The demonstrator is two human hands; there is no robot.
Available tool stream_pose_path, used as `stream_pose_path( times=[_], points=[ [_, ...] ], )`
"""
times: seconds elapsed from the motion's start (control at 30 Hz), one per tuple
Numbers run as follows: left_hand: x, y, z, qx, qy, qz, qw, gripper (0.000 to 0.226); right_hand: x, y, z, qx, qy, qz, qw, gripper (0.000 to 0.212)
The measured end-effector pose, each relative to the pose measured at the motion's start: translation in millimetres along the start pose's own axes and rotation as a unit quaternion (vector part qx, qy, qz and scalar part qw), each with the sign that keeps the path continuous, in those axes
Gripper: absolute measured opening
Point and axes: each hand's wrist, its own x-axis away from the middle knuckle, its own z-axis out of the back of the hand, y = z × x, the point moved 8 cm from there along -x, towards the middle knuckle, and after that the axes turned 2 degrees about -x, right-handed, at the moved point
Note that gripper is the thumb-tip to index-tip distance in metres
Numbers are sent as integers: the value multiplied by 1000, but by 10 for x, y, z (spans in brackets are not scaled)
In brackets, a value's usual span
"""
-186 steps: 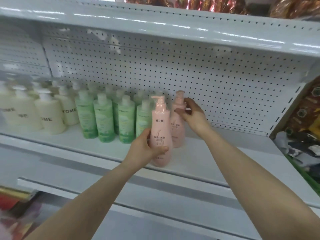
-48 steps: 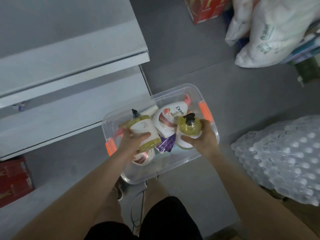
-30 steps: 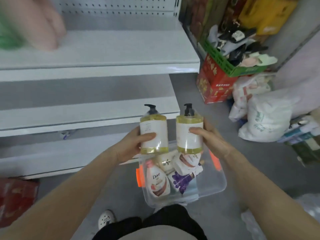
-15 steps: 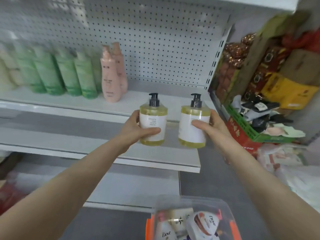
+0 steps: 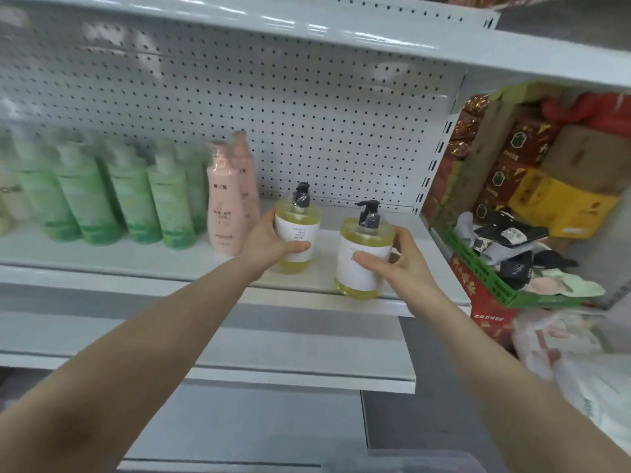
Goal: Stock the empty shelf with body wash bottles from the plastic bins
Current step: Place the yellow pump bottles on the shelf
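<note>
Yellow pump bottles (image 5: 297,230) in both hands (image 5: 264,245), over white shelf's (image 5: 136,264) right end.

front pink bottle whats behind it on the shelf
A second pink bottle stands right behind the front pink bottle. Only its top and right side show; the rest is covered. Behind both is the white pegboard back panel.

Open shelf (image 5: 329,247) room between pink bottles (image 5: 225,213) and right upright (image 5: 433,158), pegboard (image 5: 324,131) behind
</note>
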Motion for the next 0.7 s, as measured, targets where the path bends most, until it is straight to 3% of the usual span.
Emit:
stream_pose_path(
  times=[0.27,0.6,0.7],
  points=[
    [-594,-318,-65,16,3,32,999,79,-236,110,-38,-30,40,-10,999,62],
    [-709,-276,-203,-136,15,28,990,92,-187,234,0,-37,49,-26,998,64],
    [-463,-255,-148,-208,7,-2,978,83,-178,221,-63,-22,39,-24,999,63]
  ],
)
